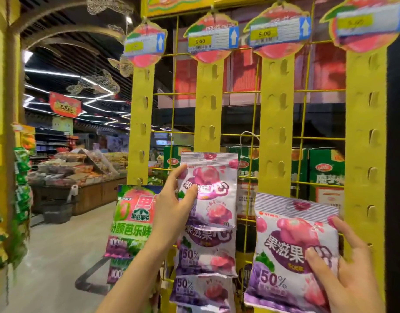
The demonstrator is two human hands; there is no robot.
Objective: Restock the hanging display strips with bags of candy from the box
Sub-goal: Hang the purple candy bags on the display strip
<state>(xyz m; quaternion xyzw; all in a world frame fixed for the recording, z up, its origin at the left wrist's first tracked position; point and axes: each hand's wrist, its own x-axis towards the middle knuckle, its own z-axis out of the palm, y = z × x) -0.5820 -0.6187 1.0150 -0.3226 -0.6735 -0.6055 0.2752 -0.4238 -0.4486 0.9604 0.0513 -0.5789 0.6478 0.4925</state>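
Both hands are up at the yellow wire rack (253, 132), each holding a purple-and-pink bag of candy. On the left hand (172, 211) the thumb lies across the front of the top bag (212, 190) on the second strip and the fingers reach up along its left edge, so the bag is pinched by that side. This bag's striped header sits against the second hanging strip (209, 105), just above the other bags already on that strip (205, 251), which overlap one another down to the bottom edge of the view. Whether its header is hooked on a tab cannot be told.

The right hand (350, 267) grips a second bag (287, 251) by its right side, thumb pressed on the printed front and fingertips curled round the right edge. This bag is held in front of the rack's lower part, between the third strip (276, 118) and the fourth strip (366, 132), touching neither as far as can be seen.

Above the bags, the tabs of all four strips are bare up to the fruit-shaped header cards (213, 38) with price labels. On the leftmost strip (141, 123) pink-and-green bags (133, 220) hang at its lower end. Green cartons (325, 168) stand behind the rack.
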